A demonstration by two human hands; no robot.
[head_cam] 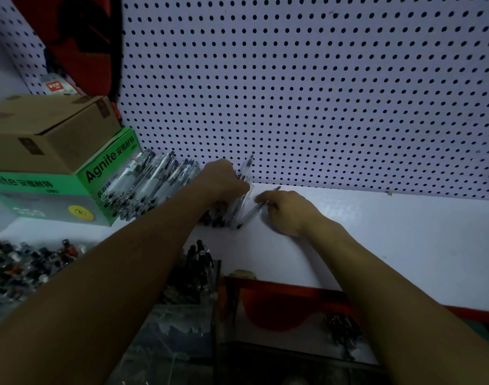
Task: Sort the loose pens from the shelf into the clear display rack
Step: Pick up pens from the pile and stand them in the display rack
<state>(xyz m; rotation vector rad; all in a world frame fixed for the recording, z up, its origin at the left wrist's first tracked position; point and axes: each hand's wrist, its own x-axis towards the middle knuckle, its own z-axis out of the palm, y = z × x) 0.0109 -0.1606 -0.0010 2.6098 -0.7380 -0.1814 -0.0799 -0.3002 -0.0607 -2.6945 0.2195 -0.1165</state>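
Pens [154, 184] lie heaped on the white shelf [376, 232], and both your hands reach into the heap's right end.

Taking the green box [71, 190] marked "Agnite" as your landmark: the heap of clear-barrelled pens leans against its right side, at the foot of the pegboard wall [321, 93]. Further right of the box, your left hand [223, 180] curls its fingers round a small bundle of pens, one pen [247, 165] sticking up above the knuckles. Just beyond it, your right hand [287, 211] pinches a single pen [251, 213] with bent fingers, knuckles up. Below the box, at the shelf's front edge, the clear display rack [198, 273] holds dark-capped pens upright. A brown carton [43, 129] sits on top of the box.
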